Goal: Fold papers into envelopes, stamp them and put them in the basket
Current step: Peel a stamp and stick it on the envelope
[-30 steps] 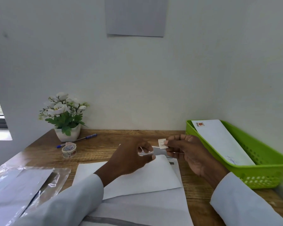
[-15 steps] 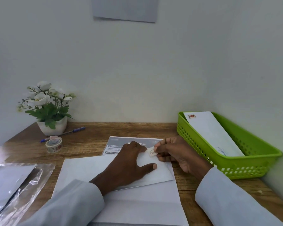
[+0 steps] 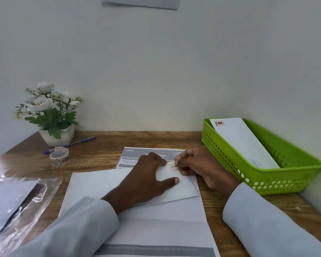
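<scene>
1. The stamp (image 3: pixel 172 165), a small pale square with a dark mark, sits at the upper right corner of the folded white envelope (image 3: pixel 104 184), which lies flat on the wooden surface (image 3: pixel 104 145) over larger printed sheets (image 3: pixel 156 227).
2. A second ago the stamp was held up in the air between both hands, clear of the paper; half a second ago it had come down to the envelope corner, and now it is in the same spot, with the view only tipped slightly lower.
3. The right hand (image 3: pixel 198 167) curls in from the right, its thumb and forefinger pinched on the stamp's right edge: a closed grip on the stamp.
4. The left hand (image 3: pixel 146 179) lies palm down on the envelope, fingers spread, thumb stretched out to the right, fingertips touching the stamp's left edge; it presses flat and clasps nothing.
5. Both forearms wear pale sleeves (image 3: pixel 263 225).
6. To the right, the green basket (image 3: pixel 278 184) holds one stamped envelope (image 3: pixel 243 141) leaning along its length.
7. Far left stand a potted white flower (image 3: pixel 50 115), a blue pen (image 3: pixel 82 141), a tape roll (image 3: pixel 59 157), and a clear plastic sleeve (image 3: pixel 26 204).
</scene>
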